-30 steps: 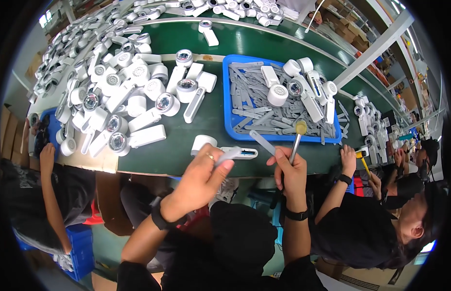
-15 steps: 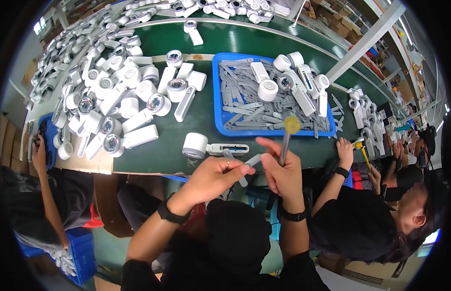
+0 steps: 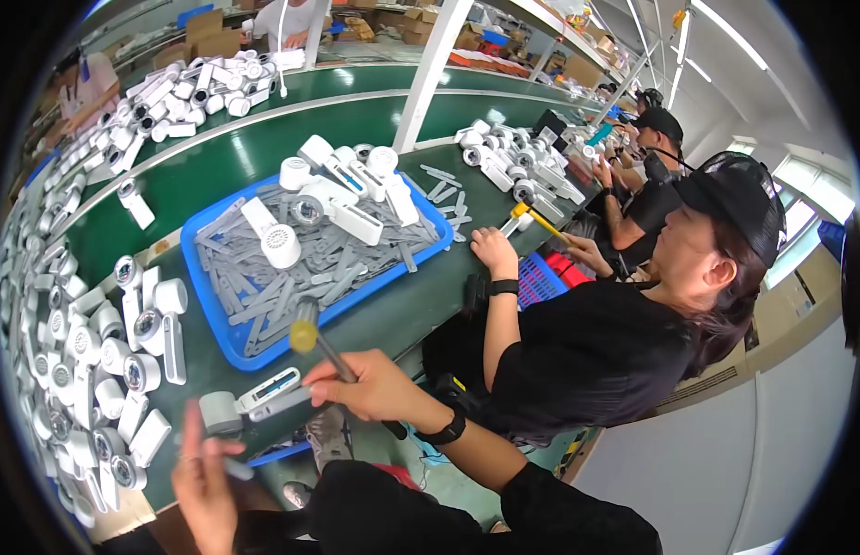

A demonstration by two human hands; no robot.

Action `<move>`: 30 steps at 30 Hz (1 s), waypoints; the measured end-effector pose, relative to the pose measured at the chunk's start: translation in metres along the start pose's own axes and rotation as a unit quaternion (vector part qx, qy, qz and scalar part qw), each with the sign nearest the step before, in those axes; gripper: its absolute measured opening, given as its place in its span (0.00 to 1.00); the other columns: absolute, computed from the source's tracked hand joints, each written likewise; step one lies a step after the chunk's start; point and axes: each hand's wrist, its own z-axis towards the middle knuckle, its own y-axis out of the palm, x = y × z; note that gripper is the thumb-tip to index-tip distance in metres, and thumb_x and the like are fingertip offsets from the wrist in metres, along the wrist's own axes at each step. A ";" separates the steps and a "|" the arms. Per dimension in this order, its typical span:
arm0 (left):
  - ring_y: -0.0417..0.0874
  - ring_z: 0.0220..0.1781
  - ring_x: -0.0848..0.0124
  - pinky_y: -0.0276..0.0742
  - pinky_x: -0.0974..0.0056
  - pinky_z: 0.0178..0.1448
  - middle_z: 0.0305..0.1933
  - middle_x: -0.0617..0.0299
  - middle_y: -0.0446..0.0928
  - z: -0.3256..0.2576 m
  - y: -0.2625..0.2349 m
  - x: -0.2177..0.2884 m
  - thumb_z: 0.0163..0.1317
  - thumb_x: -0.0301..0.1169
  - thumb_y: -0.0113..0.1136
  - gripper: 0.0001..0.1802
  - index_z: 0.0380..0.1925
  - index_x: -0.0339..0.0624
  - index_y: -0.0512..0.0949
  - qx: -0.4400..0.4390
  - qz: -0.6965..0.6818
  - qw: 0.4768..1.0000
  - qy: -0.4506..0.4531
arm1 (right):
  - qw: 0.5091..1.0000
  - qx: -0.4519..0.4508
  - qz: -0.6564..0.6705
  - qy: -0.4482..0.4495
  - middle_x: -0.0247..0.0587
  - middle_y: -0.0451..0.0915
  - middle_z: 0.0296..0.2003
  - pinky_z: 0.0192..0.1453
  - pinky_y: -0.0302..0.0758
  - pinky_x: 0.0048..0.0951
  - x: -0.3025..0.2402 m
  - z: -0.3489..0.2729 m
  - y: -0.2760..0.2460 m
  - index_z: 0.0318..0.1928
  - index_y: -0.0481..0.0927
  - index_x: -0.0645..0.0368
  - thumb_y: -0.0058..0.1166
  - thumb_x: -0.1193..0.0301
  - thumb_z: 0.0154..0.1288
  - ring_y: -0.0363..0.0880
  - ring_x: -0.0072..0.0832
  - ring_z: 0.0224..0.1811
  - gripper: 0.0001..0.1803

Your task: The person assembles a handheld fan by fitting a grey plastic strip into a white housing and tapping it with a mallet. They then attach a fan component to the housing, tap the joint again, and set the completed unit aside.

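Now, versus a moment earlier: right hand (image 3: 379,388) grips yellow-headed mallet (image 3: 305,335), swung over the white handheld unit (image 3: 250,402) lying just beyond its fingers; left hand (image 3: 206,481) has withdrawn, fingers loosely curled about a small grey strip (image 3: 234,467); blue tray (image 3: 222,338) beyond.

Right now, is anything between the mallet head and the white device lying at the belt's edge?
Nothing visible: the yellow-headed mallet in the right hand hangs just above the white device, with only green belt showing between them.

A tray (image 3: 228,344) of strips lies on the belt (image 3: 407,310), loose housings (image 3: 97,351) to its left
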 end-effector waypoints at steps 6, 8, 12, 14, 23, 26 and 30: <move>0.78 0.33 0.77 0.71 0.71 0.49 0.35 0.59 0.84 0.000 -0.001 -0.031 0.84 0.35 0.46 0.31 0.81 0.41 0.53 0.115 -0.083 0.989 0.035 | 0.997 0.060 0.035 0.037 0.31 0.85 0.35 0.16 0.57 0.19 0.021 0.005 -0.018 0.59 0.85 0.57 0.58 0.70 0.78 0.66 0.10 0.14 0.14; 0.81 0.34 0.74 0.76 0.69 0.42 0.50 0.52 0.84 -0.006 -0.013 -0.063 0.83 0.31 0.45 0.19 0.68 0.34 0.66 0.106 -0.139 0.984 0.046 | 0.995 0.041 0.075 0.044 0.29 0.85 0.34 0.16 0.57 0.18 0.022 0.012 -0.006 0.55 0.86 0.60 0.59 0.70 0.77 0.65 0.10 0.15 0.12; 0.81 0.49 0.73 0.74 0.68 0.54 0.48 0.61 0.82 0.003 0.004 -0.027 0.78 0.24 0.51 0.08 0.47 0.37 0.81 0.149 -0.069 0.986 0.030 | 0.994 0.084 0.035 0.056 0.29 0.85 0.31 0.16 0.58 0.17 0.017 0.013 0.006 0.51 0.87 0.61 0.62 0.69 0.75 0.66 0.09 0.15 0.11; 0.83 0.51 0.68 0.78 0.63 0.54 0.50 0.58 0.85 0.015 0.013 -0.038 0.68 0.17 0.62 0.10 0.47 0.37 0.84 0.127 -0.014 0.990 0.055 | 0.994 0.104 -0.001 0.024 0.30 0.84 0.29 0.16 0.58 0.17 0.018 0.012 0.008 0.49 0.88 0.62 0.63 0.69 0.74 0.66 0.09 0.15 0.10; 0.77 0.41 0.64 0.78 0.61 0.49 0.57 0.67 0.86 0.042 0.024 -0.048 0.42 0.38 0.82 0.28 0.46 0.44 0.89 0.102 0.281 0.923 0.241 | 0.991 0.051 -0.107 -0.055 0.27 0.82 0.28 0.23 0.60 0.18 0.035 0.054 0.028 0.50 0.89 0.62 0.65 0.71 0.73 0.67 0.09 0.21 0.10; 0.77 0.40 0.65 0.78 0.61 0.47 0.55 0.68 0.87 0.049 0.026 -0.051 0.43 0.37 0.81 0.24 0.43 0.45 0.90 0.095 0.267 0.925 0.251 | 0.987 0.028 -0.152 -0.046 0.28 0.83 0.29 0.30 0.67 0.19 0.033 0.056 0.022 0.48 0.90 0.63 0.65 0.73 0.72 0.73 0.11 0.27 0.09; 0.77 0.37 0.67 0.78 0.63 0.43 0.50 0.69 0.88 0.055 0.031 -0.059 0.45 0.35 0.81 0.22 0.43 0.46 0.90 0.085 0.237 0.924 0.287 | 0.984 0.015 -0.175 -0.038 0.29 0.84 0.29 0.36 0.72 0.19 0.027 0.057 0.018 0.47 0.90 0.63 0.65 0.74 0.71 0.77 0.14 0.31 0.09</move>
